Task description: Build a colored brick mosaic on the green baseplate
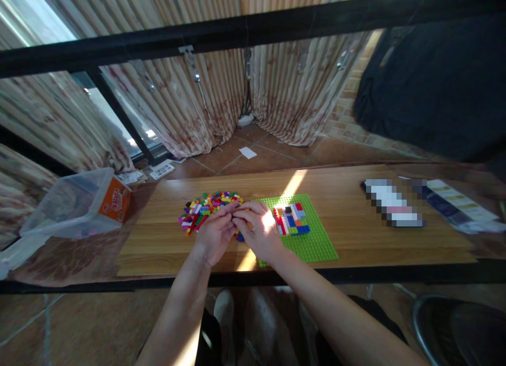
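My left hand and my right hand meet at the fingertips in front of the pile of loose toy building bricks. Both hands are closed, fingers pinched toward each other; whatever lies between them is hidden or too small to name. Just right of my right hand lies a green studded baseplate. Its left edge is partly covered by that hand. On the plate sits a flat patch of joined bricks in white, red, blue, black and other colours.
The wooden board carries the bricks and plate. At left stands a clear plastic bin with an orange label. A blurred-out phone-like object lies at right, beside printed sheets. A dark bar crosses above.
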{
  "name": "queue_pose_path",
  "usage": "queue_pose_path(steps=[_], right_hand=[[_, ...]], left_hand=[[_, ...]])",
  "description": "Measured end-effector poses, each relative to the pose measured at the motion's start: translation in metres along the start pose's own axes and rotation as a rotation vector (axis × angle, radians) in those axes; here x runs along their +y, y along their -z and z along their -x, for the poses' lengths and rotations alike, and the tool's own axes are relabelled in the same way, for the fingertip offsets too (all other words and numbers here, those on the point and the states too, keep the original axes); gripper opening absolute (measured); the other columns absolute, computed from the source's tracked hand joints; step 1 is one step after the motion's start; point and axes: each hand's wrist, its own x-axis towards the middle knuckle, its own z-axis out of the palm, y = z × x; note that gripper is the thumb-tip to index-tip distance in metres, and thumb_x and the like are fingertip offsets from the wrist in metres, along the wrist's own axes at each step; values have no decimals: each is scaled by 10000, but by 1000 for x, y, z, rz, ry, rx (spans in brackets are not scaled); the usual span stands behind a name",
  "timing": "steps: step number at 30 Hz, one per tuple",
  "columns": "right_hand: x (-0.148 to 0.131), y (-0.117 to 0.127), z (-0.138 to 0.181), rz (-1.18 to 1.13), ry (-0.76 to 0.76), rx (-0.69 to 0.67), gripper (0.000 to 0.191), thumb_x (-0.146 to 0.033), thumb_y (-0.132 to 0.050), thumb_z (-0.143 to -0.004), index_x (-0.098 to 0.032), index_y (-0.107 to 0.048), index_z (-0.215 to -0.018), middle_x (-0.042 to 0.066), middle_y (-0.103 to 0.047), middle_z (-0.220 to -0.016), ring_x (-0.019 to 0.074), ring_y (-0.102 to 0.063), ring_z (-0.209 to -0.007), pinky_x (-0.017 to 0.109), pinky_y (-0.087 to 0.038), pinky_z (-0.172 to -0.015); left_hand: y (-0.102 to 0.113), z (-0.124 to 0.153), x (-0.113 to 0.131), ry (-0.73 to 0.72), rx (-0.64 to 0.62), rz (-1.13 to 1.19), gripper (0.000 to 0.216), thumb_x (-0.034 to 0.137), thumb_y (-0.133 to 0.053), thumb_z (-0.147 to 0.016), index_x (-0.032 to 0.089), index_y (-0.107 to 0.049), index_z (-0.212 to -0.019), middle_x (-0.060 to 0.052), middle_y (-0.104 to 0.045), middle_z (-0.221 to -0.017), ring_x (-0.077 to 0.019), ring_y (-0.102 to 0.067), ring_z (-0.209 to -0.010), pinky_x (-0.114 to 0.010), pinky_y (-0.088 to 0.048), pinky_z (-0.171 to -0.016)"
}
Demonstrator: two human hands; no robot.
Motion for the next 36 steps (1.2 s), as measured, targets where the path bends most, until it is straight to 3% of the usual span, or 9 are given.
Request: queue_pose_path(steps=[8,16,22,26,32,36], right_hand=[[8,10,1,34,-42,24,189,-305,-541,-949,-223,-707,-910,64,-693,-921,202,-621,-910,388,-498,-852],[6,21,-1,-47,-48,28,177,-319,-571,-925,-260,-715,-1010,58,-699,-974,201,-640,-946,392,-518,-863],[10,30,-4,-84,-89,16,204,-270,-527,-935,-258,-723,-989,45,-718,-946,184,-660,-914,361,-530,-836],[20,46,-7,-95,-181,68,207,-288,-525,-923,-229,-718,-967,50,-734,-914,183,-685,-839,339,-541,-776],[50,82,-10,-164,-460,200,224,-349,-577,-864,-203,-704,-977,33,-736,-816,157,-684,-684,294,-538,-629],[65,103,-7,-56,-462,194,219,-331,-592,-835,-184,-717,-939,50,-738,-826,164,-669,-697,321,-543,-666]], left_hand=[[-7,-1,-6,10,29,-131,187,193,-799,-694,120,-697,-833,-29,-719,-735,-103,-662,-603,-211,-552,-619],[-14,-4,-10,18,-22,-6,178,164,-771,-725,118,-690,-876,-41,-734,-793,-122,-694,-678,-214,-560,-649],[-21,-4,-15,36,-109,-44,234,204,-778,-746,126,-680,-944,-34,-729,-795,-109,-680,-650,-215,-546,-651],[-24,-4,-17,45,-83,-100,204,223,-753,-782,120,-684,-944,-65,-743,-841,-109,-681,-650,-218,-539,-657],[-23,-5,-18,24,-62,-154,171,179,-731,-791,110,-698,-945,-67,-734,-813,-89,-653,-624,-210,-512,-652],[-25,-6,-17,24,-32,-188,122,144,-696,-805,106,-698,-921,-63,-727,-795,-85,-648,-622,-209,-511,-658]])
